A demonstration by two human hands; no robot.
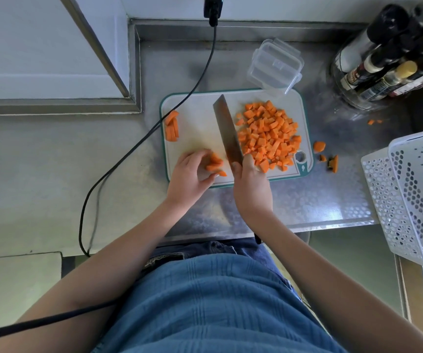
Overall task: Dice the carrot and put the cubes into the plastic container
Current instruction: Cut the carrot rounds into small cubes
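A white cutting board with a teal rim lies on the steel counter. A heap of orange carrot cubes covers its right half. My right hand grips the handle of a cleaver, whose blade points away across the board's middle. My left hand holds a few carrot strips down at the board's near edge, just left of the blade. More carrot strips lie at the board's left edge. The clear plastic container stands behind the board, with no carrot in it.
Carrot end scraps lie on the counter right of the board. A rack of sauce bottles stands at the back right. A white perforated basket sits at the right. A black cable crosses the board's far left corner.
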